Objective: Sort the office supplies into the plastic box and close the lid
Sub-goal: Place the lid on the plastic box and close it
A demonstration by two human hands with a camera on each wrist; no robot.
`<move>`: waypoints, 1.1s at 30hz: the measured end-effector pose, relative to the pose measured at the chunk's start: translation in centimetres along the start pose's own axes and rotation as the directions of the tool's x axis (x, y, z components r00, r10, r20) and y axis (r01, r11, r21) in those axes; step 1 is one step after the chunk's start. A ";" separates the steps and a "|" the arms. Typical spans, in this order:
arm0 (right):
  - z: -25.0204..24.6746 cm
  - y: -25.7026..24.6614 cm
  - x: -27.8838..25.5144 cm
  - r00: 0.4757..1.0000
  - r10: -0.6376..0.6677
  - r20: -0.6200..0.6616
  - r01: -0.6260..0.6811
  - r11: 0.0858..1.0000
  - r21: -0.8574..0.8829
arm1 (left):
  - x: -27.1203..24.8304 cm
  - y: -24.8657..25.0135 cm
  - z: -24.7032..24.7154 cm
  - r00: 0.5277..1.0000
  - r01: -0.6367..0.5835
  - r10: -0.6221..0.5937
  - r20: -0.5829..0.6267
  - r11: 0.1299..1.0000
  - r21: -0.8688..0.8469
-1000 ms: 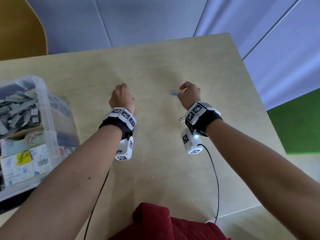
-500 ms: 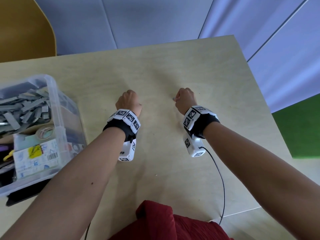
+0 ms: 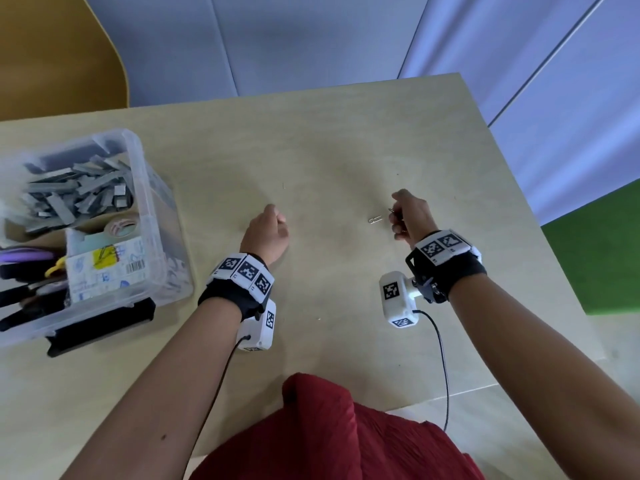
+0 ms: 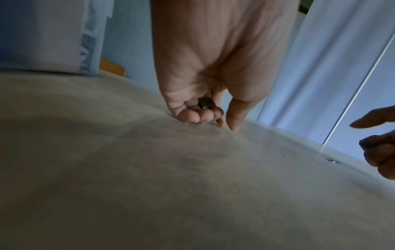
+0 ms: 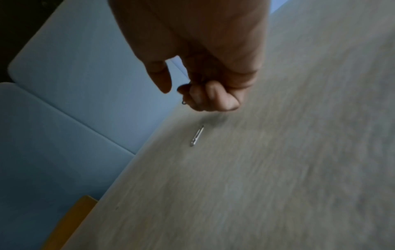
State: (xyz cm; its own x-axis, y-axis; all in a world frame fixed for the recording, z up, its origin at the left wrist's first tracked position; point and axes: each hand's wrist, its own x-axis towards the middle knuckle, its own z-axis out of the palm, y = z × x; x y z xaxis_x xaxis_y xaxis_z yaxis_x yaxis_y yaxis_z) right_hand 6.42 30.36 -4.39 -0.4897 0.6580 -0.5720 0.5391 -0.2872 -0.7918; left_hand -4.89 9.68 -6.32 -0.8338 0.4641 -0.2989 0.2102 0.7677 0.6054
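The clear plastic box (image 3: 145, 188) stands open at the table's left, holding staple strips, tape, a card box and pens. My left hand (image 3: 266, 233) is curled at mid-table with its fingertips on the wood. In the left wrist view its fingers (image 4: 192, 116) hold a small dark metal staple block (image 4: 206, 104). My right hand (image 3: 408, 216) is curled to the right, and a wire clip end (image 5: 183, 102) sticks out of its fist. A silver paper clip (image 3: 375, 220) (image 5: 197, 136) lies on the table just left of that hand, not touched.
A black flat object (image 3: 100, 323) lies under the box's near edge. One tiny staple (image 3: 284, 186) lies beyond my left hand. The table's right edge (image 3: 519, 188) is close to my right hand. A yellow chair (image 3: 59, 53) stands at the far left.
My right hand took a small blue item off the table into its fist, then drew back to the right, so the silver paper clip now shows. My left hand stayed curled at mid-table.
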 end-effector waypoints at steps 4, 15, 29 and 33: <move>0.5 1.6 -0.1 0.979 -0.165 -0.116 0.110 0.920 -0.375 | -1.9 -1.1 -0.1 0.995 -0.078 0.072 0.067 0.994 0.083; 1.3 2.5 -0.4 0.981 -0.189 -0.039 0.159 0.906 -0.393 | -7.0 -3.1 -0.9 0.974 -0.086 0.064 0.218 0.992 0.090; 2.2 1.7 -3.0 0.983 -0.170 -0.070 0.105 0.830 -0.547 | -9.7 -4.4 -1.6 0.909 -0.246 0.110 0.401 0.920 0.306; 3.5 2.9 -4.0 0.968 -0.243 -0.069 0.155 0.787 -0.597 | -9.9 -5.1 -1.5 0.942 -0.200 0.122 0.312 0.951 0.234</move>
State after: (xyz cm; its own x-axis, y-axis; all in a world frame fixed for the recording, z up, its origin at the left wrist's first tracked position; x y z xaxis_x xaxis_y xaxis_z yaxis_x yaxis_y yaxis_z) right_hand 7.47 24.46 -5.16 -0.5577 0.7541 -0.3468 0.7573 0.2913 -0.5845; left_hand 1.54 0.51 -5.36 -0.6009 0.6687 -0.4379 0.4863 0.7406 0.4636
